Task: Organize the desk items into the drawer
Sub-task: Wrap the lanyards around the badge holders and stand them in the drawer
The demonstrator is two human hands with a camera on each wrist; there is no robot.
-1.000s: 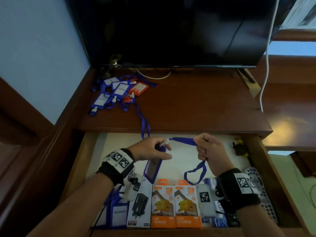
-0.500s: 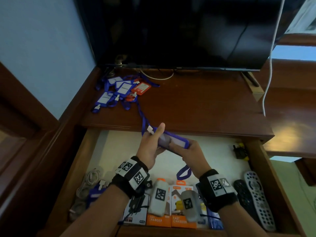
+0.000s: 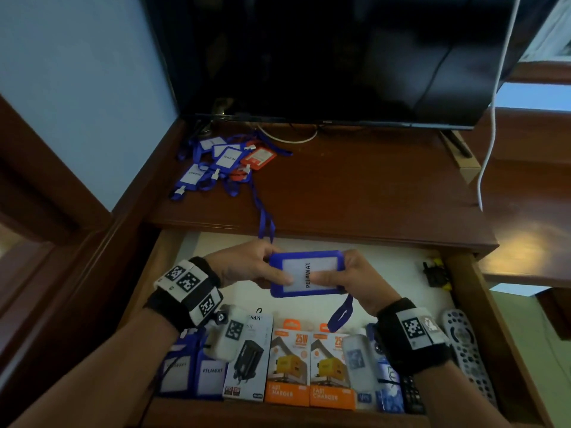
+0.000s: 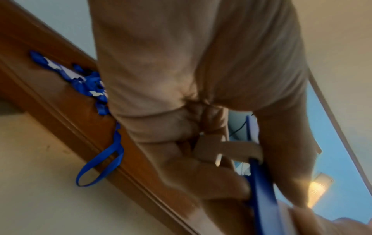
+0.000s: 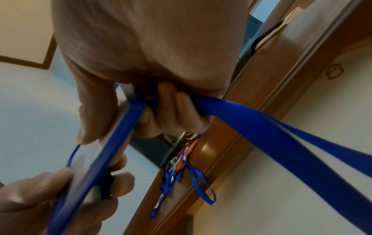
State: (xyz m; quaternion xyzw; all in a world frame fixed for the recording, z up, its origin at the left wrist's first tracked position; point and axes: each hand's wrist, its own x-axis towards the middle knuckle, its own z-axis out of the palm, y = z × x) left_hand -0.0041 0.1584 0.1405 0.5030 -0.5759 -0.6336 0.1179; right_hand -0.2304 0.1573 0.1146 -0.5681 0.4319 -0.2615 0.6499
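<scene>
Nearest, along the front edge of the open drawer (image 3: 482,304), at six o'clock: two blue badge holders (image 3: 197,373) marked PELAWAT, a white charger box (image 3: 247,359), two orange fast-charger boxes (image 3: 310,369), a blue-and-white pack partly hidden by the wrist, and at four o'clock a grey remote control (image 3: 469,356).

Above the drawer, centre: one blue badge holder (image 3: 306,273), card reading PELAWAT, held flat and level between both hands. Left hand (image 3: 244,267) grips its left edge, thumb on the face, fingers (image 4: 221,186) curled beneath. Right hand (image 3: 361,279) grips the right edge likewise, fingers (image 5: 181,111) closed round the frame and the blue lanyard strap (image 5: 281,132). A loop of that strap (image 3: 340,316) hangs below the holder, over the drawer.

Back of drawer, three o'clock: a small black plug (image 3: 435,273) with yellow parts.

Worktop (image 3: 370,193), eleven o'clock: a heap of blue badge holders with lanyards (image 3: 216,162), one orange holder (image 3: 258,157) among them; one strap (image 3: 265,223) trails over the worktop edge.

Twelve o'clock, farthest: a dark television screen (image 3: 324,57); a white cable (image 3: 491,118) hangs at two o'clock.
</scene>
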